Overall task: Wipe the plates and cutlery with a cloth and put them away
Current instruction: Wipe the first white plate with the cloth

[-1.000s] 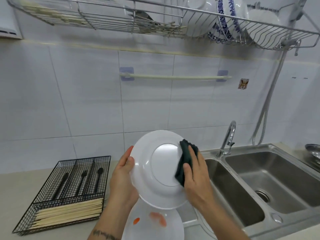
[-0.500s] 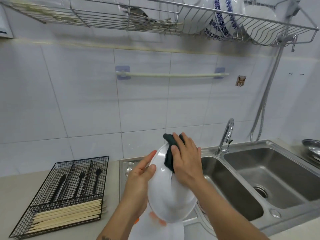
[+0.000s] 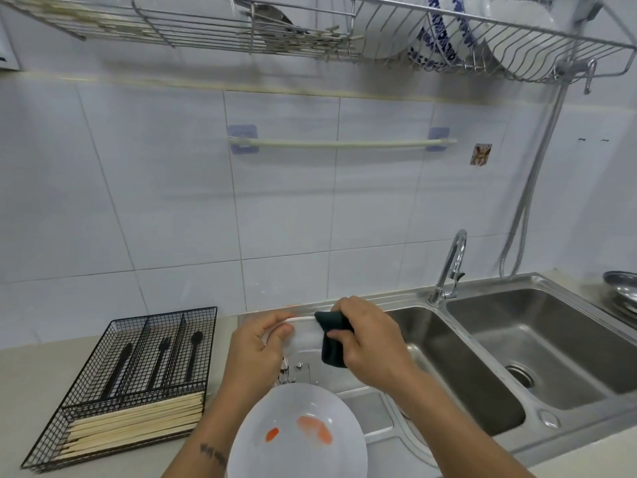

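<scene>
My left hand [image 3: 256,353] grips the rim of a white plate [image 3: 303,334], which is tipped nearly flat so I see it edge-on above the drainboard. My right hand [image 3: 370,343] pinches a dark green cloth [image 3: 332,341] folded over the plate's right rim. Below them a second white plate [image 3: 300,432] with orange-red smears lies flat near the counter's front. A black wire cutlery tray [image 3: 127,384] at the left holds black cutlery and pale chopsticks.
A double steel sink [image 3: 510,357] with a tap [image 3: 450,267] lies to the right. A wall-mounted wire rack [image 3: 379,32] overhead holds plates, bowls and chopsticks. A towel bar [image 3: 341,143] is on the tiles. Steel bowls [image 3: 622,291] sit at the far right.
The held plate has turned from facing me to nearly flat and dropped lower. My right hand with the cloth moved from the plate's face to its right rim.
</scene>
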